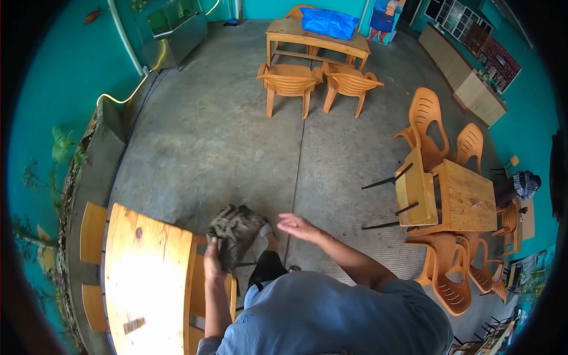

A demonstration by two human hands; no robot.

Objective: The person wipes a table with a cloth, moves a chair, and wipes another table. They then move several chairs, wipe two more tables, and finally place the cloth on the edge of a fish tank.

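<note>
Cloth (234,232), dark and crumpled, clamped in left hand (213,260) just off the right edge of the wooden worktop (148,266), hanging over the floor (236,136) and not touching the wood. Right hand (299,226) empty, fingers spread apart, palm down, just right of the cloth and clear of it. Small flat piece (134,325) lying near the worktop's near edge; orange chairs (290,83) and a second table (316,38) well apart across the floor.
</note>
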